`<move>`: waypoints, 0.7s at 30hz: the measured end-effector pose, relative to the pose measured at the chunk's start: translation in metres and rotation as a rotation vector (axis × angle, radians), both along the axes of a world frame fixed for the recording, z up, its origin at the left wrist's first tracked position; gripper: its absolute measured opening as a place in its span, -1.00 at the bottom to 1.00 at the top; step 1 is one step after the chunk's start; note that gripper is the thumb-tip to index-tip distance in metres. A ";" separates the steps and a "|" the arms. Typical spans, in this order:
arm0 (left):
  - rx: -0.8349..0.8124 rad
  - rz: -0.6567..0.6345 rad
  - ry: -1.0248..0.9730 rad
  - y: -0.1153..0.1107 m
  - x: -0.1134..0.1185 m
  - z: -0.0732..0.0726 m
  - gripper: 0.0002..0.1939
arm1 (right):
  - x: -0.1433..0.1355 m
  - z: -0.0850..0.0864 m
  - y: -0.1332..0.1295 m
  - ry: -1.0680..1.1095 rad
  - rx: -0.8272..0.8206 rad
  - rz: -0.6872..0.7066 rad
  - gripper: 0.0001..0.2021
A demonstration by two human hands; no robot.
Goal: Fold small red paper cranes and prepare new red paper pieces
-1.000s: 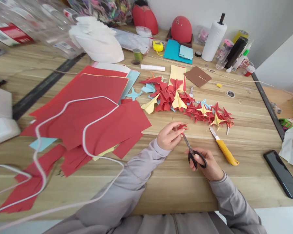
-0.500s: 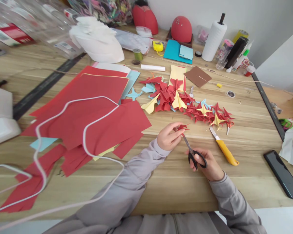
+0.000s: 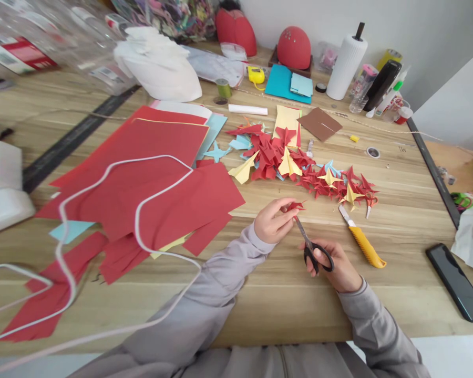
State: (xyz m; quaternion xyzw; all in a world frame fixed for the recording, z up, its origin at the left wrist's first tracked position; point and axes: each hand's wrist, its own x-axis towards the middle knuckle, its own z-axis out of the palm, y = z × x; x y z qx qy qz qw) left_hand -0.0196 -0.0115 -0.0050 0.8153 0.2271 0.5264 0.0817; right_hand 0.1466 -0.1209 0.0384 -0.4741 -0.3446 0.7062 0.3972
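Pale, diffuse light covers the wooden table fairly evenly, its source out of view. Soft shade gathers at six o'clock, between the sleeves, while the floor at five o'clock glares nearly white. The wall greys toward one o'clock. The black-handled scissors, near the centre, look reasonably crisp; the red paper at their tip is too small for its folds to read. Wide-angle stretching smears the plastic bottles at ten o'clock, blurring their labels.

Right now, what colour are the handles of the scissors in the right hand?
Black handles, clearest in the head view.
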 end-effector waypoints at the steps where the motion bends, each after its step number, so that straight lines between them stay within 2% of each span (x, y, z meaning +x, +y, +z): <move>1: 0.002 0.001 0.001 0.000 0.000 0.000 -0.74 | 0.000 0.000 0.000 0.000 0.002 0.001 -0.55; 21: 0.036 -0.012 -0.025 0.001 0.001 0.000 -0.67 | 0.000 -0.003 0.000 0.004 0.023 0.010 -0.58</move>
